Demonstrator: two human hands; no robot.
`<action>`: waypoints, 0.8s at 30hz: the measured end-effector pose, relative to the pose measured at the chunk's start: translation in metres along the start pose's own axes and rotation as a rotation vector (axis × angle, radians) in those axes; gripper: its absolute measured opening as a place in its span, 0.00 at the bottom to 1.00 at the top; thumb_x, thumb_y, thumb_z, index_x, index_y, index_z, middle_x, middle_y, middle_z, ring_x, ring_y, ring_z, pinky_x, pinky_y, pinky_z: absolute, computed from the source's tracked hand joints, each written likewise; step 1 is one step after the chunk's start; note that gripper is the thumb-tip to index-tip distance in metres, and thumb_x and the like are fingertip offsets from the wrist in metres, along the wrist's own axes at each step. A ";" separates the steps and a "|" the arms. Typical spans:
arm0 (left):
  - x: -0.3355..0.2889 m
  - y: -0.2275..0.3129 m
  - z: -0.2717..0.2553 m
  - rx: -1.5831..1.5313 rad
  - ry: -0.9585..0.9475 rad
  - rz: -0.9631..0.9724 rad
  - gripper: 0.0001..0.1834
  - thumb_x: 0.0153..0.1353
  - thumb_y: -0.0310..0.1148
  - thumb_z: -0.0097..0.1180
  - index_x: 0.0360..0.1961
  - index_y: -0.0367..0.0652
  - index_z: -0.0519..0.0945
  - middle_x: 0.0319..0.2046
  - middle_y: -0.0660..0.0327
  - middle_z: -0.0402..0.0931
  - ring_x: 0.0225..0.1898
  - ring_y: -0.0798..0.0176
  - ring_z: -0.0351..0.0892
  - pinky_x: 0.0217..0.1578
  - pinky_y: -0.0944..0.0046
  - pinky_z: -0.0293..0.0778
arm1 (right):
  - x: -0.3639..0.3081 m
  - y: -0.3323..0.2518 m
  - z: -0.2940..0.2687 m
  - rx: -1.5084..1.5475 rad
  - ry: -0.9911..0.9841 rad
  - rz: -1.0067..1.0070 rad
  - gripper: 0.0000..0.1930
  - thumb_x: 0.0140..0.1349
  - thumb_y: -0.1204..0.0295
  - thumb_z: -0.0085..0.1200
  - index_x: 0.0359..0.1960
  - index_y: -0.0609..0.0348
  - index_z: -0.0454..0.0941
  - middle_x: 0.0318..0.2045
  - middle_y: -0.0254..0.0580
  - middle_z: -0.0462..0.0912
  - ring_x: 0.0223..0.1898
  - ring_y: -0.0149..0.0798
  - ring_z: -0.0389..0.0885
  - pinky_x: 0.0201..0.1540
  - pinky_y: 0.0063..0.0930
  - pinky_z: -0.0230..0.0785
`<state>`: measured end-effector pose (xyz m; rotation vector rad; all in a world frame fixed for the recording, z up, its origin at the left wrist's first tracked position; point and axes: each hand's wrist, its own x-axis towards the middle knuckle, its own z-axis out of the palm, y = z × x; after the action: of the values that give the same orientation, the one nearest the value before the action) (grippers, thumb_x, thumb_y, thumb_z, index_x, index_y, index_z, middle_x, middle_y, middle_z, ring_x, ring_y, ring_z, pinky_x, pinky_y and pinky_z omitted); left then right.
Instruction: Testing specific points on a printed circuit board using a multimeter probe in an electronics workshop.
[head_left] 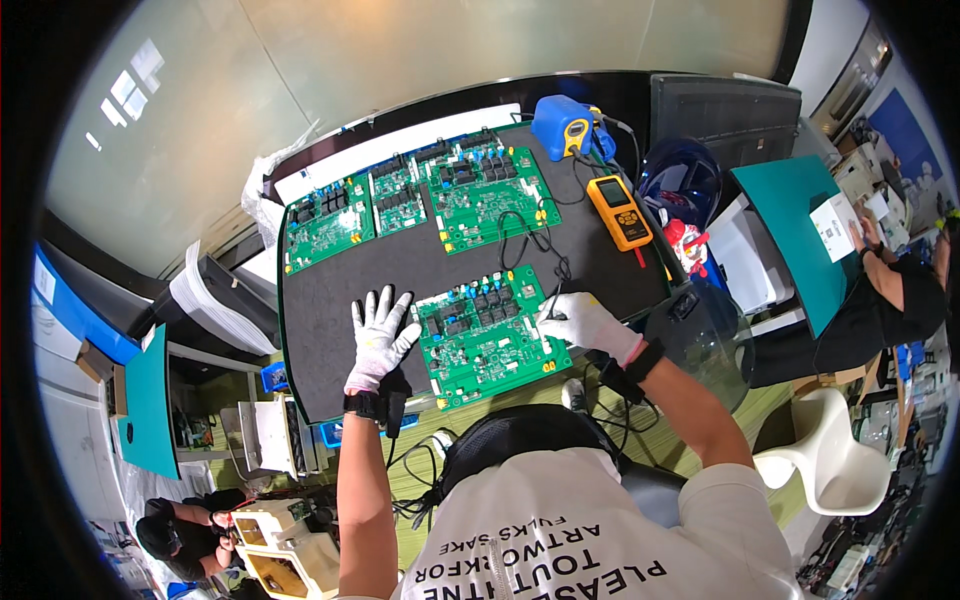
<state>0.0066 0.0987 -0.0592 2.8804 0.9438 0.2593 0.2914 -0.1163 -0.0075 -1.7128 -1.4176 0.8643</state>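
Note:
A green circuit board (485,335) with black, blue and yellow parts lies near the table's front edge, slightly turned. My left hand (381,338), in a white glove, rests flat with fingers spread on the dark mat, its thumb close to the board's left edge. My right hand (585,325), also gloved, is closed round a slim dark corded soldering iron (555,298) at the board's right edge. Its tip is too small to make out. The black cable (540,238) loops back toward a blue and yellow soldering station (563,127).
Further boards lie along the back: a large one (490,195), a narrow one (398,195) and another (328,222) at left. A yellow handheld meter (620,213) lies right of them. A white chair (830,455) stands at right, where another person (890,270) works at a green-topped table (790,235).

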 end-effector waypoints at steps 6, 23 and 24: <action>0.000 0.000 0.000 0.002 0.000 -0.003 0.34 0.57 0.61 0.41 0.61 0.57 0.63 0.63 0.52 0.54 0.64 0.39 0.49 0.63 0.41 0.34 | -0.001 -0.001 -0.001 -0.029 -0.009 -0.027 0.13 0.50 0.65 0.58 0.28 0.65 0.78 0.24 0.53 0.79 0.26 0.49 0.78 0.31 0.35 0.68; 0.000 0.001 -0.001 -0.012 0.004 -0.002 0.34 0.57 0.62 0.41 0.61 0.57 0.63 0.63 0.52 0.54 0.64 0.40 0.49 0.63 0.41 0.33 | -0.001 0.007 0.005 -0.081 0.005 -0.104 0.12 0.52 0.65 0.57 0.28 0.64 0.79 0.25 0.51 0.79 0.29 0.48 0.78 0.32 0.35 0.69; -0.001 0.000 0.000 -0.009 0.005 -0.003 0.34 0.57 0.62 0.41 0.61 0.57 0.63 0.63 0.52 0.54 0.64 0.40 0.49 0.63 0.41 0.33 | -0.001 0.006 0.005 -0.076 0.000 -0.094 0.12 0.52 0.65 0.57 0.28 0.64 0.79 0.25 0.51 0.79 0.29 0.48 0.78 0.33 0.35 0.69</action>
<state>0.0061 0.0982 -0.0588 2.8710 0.9454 0.2702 0.2897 -0.1175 -0.0154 -1.6870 -1.5359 0.7682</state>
